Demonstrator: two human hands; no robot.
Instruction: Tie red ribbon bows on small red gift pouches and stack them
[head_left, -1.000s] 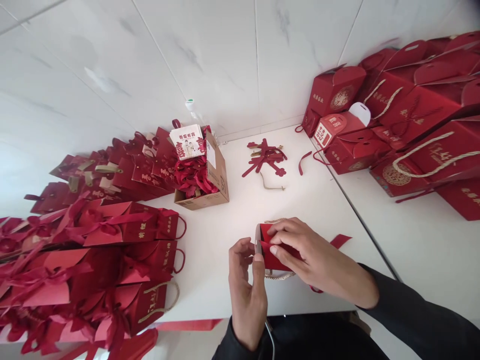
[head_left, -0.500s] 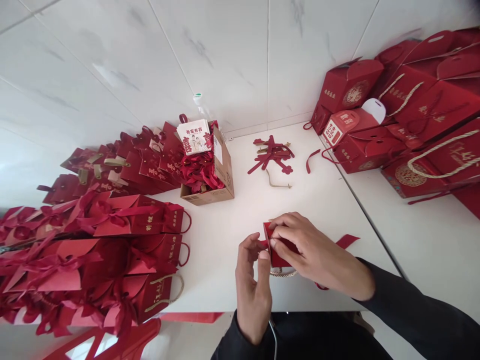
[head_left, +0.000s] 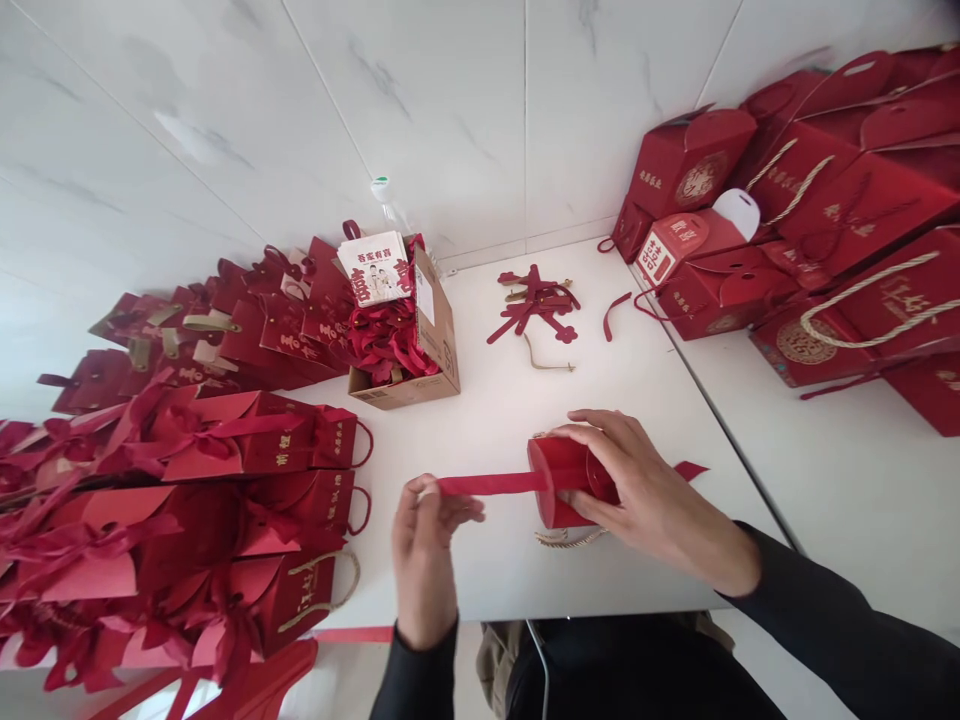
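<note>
A small red gift box (head_left: 555, 509) lies on the white table in front of me. My right hand (head_left: 641, 485) spans it from the right, thumb and fingers gripping its sides and covering much of the top. Pinched in my left hand (head_left: 426, 550) is the end of a red ribbon (head_left: 491, 485), stretched flat leftward from the box. The ribbon's other tail (head_left: 691, 470) pokes out beyond my right hand. A twisted cream cord handle (head_left: 568, 541) rests along the box's near side.
Ribbon-tied red boxes (head_left: 217, 430) fill the left side. A cardboard carton (head_left: 437, 350) of red ribbon pieces and printed cards (head_left: 377, 268) stands behind them. Loose red straps (head_left: 536, 305) lie at the back. More red boxes (head_left: 694, 165) are stacked right, past a table seam (head_left: 727, 440).
My left hand has moved left from the box, drawing the red ribbon out straight. The box's flaps now look folded over, with my right hand still on it.
</note>
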